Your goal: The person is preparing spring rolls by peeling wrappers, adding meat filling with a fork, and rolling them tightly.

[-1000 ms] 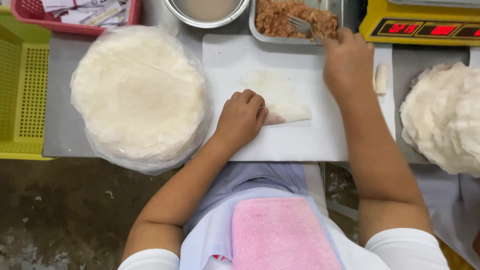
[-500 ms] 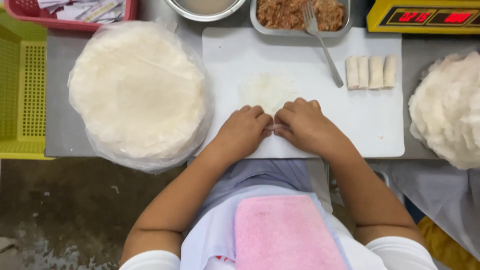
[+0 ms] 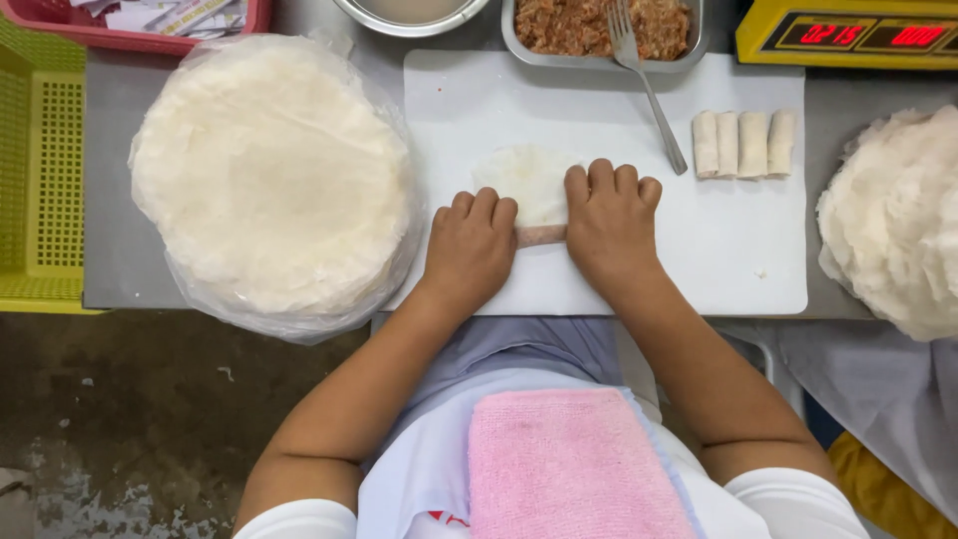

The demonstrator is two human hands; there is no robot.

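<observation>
A thin white wrapper (image 3: 527, 178) lies on the white cutting board (image 3: 718, 250), its near edge rolled into a filled tube (image 3: 542, 236). My left hand (image 3: 471, 245) presses on the tube's left end. My right hand (image 3: 611, 222) covers its right end, fingers reaching onto the flat wrapper. Several finished white rolls (image 3: 744, 144) lie side by side on the board's right part. A fork (image 3: 649, 85) rests with its tines in a metal tray of brown minced filling (image 3: 599, 28) behind the board.
A big stack of round wrappers in clear plastic (image 3: 271, 180) sits left of the board. Another white pile (image 3: 893, 215) is at the right. A yellow basket (image 3: 40, 170), red basket (image 3: 150, 20), metal bowl (image 3: 409, 12) and yellow scale (image 3: 848, 35) ring the table. A pink towel (image 3: 574, 464) covers my lap.
My right hand left the fork at the filling tray and came down beside my left hand. Both hands have pushed the wrapper's near edge away from me into a roll.
</observation>
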